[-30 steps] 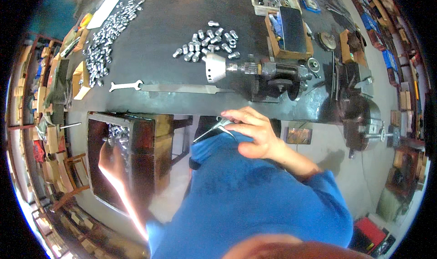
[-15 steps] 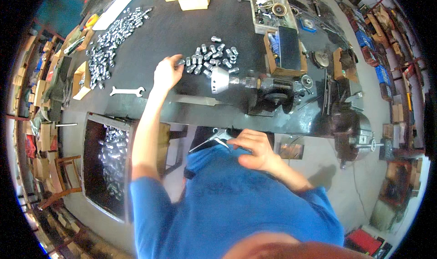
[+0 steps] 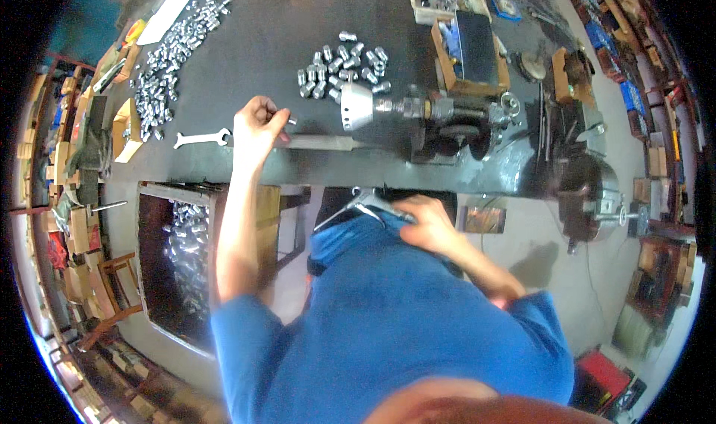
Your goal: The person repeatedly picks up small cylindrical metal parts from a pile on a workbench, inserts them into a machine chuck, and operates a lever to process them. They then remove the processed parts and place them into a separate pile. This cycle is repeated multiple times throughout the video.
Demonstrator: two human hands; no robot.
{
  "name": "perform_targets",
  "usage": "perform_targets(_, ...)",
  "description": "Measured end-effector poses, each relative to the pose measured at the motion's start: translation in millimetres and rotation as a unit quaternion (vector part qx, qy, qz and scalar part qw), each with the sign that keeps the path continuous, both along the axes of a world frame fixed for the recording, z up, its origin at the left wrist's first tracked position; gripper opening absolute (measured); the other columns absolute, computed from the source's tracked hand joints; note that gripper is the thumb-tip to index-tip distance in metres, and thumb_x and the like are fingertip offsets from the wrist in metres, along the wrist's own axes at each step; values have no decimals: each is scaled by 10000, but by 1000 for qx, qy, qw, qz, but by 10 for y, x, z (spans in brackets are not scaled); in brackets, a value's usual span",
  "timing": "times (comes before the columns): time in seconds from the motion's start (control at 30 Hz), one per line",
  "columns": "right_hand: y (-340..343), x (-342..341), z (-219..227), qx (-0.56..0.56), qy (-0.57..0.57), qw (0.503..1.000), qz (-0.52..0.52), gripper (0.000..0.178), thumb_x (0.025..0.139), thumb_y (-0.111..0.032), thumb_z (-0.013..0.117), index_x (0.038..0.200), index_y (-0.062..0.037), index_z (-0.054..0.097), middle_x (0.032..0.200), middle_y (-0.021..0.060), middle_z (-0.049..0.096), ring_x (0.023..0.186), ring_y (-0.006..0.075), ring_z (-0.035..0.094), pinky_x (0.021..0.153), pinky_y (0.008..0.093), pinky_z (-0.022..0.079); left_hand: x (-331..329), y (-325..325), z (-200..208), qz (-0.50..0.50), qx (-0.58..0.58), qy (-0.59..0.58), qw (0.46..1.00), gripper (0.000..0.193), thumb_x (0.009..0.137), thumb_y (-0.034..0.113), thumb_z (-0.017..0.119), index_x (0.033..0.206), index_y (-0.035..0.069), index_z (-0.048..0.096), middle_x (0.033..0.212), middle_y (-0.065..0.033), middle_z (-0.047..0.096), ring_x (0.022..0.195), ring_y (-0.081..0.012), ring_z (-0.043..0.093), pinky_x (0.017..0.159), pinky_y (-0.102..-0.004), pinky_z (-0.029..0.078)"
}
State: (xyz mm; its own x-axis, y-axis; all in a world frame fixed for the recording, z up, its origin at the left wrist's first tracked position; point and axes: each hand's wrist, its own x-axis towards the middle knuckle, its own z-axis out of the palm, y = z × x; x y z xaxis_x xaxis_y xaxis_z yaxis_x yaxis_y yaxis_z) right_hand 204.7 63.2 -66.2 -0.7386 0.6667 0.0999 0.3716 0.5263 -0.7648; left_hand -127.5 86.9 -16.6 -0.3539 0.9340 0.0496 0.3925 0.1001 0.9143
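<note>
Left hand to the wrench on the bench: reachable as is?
Probably yes. The left hand rests on the bench just right of the wrench, and the strip of benchtop between them looks bare. A short move left should do.

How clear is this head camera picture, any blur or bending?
Head view: heavy fisheye bending, the workbench edge curves and the corners go black; left hand and right hand look slightly soft; the shiny metal parts glint; the light is even.

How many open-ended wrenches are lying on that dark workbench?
1. The wrench lies flat on the workbench, left of the left hand. Others may be hidden in the clutter.
</note>
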Motion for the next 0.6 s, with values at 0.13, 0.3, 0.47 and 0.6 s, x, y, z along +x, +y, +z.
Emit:
perform_targets(0.13, 0, -233, -695, -179, -146, 972, -42, 451, 548, -154, 583, 958, 33, 588, 924, 266, 578, 881, 391, 554, 782, 419, 446, 450, -683, -8, -34, 35, -359, 932, 237, 784, 96, 589, 956, -58, 534, 801, -140, 608, 615, -259, 616, 562, -355, 521)
perform_targets(0.3, 31, -465, -497, -227, -166, 959, -30, 496, 579, -173, 579, 1042, 5, 572, 977, 278, 569, 932, 387, 551, 833, 386, 436, 546, -1284, -302, 41, -14, -469, 882, 173, 784, 34, 563, 934, -32, 510, 819, -145, 597, 731, -290, 619, 752, -445, 502)
perform_targets(0.47, -123, -188, -342, -231, 10, 973, 25, 428, 555, -142, 565, 950, 23, 562, 774, 172, 581, 715, 296, 566, 654, 372, 439, 511, -1456, -411, 57, 31, -466, 883, 196, 765, -54, 577, 934, -9, 487, 835, -117, 582, 801, -246, 618, 771, -386, 502)
perform_targets(0.6, -195, -29, -380, -422, 31, 906, -18, 403, 551, -128, 556, 924, 25, 566, 729, 71, 522, 689, 152, 497, 595, 303, 395, 547, -1422, -347, 60, -22, -346, 936, 247, 737, -68, 616, 956, -22, 510, 898, -116, 602, 851, -206, 613, 762, -290, 482)
